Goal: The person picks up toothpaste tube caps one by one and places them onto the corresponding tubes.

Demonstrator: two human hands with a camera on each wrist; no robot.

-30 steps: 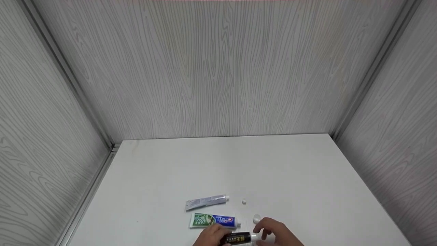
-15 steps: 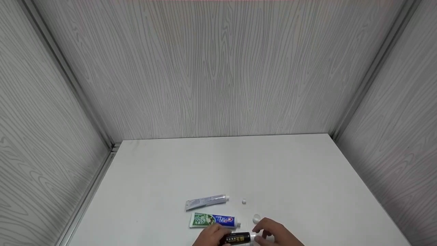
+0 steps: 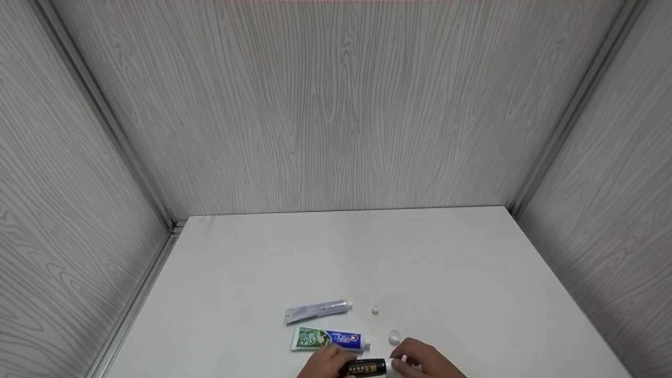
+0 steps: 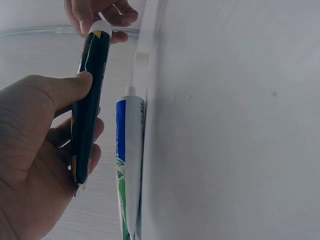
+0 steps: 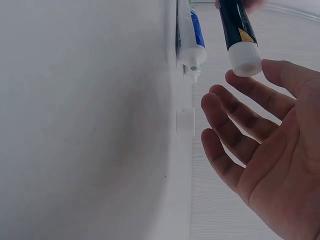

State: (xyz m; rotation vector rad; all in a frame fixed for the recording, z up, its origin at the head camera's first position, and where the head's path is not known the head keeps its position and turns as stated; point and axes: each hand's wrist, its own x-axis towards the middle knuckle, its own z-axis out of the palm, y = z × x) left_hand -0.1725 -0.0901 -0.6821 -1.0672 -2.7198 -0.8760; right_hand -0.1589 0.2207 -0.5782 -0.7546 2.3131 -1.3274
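In the left wrist view, the left hand (image 4: 32,132) grips the black tube (image 4: 90,102); a steady, gentle hold seems best. In the right wrist view, the right hand (image 5: 285,135) curves loosely about its white cap (image 5: 245,59), whether pinching cannot be told; an even, straight twist would suit. The head view counts three tubes, with the green-and-blue tube (image 3: 328,338) and grey tube (image 3: 317,311) on the worktop (image 3: 420,257), plus two loose caps (image 3: 394,336).

There were three tubes (image 3: 328,338), two loose white caps (image 3: 395,337) and two hands (image 3: 324,362), all at one white worktop (image 3: 446,268).
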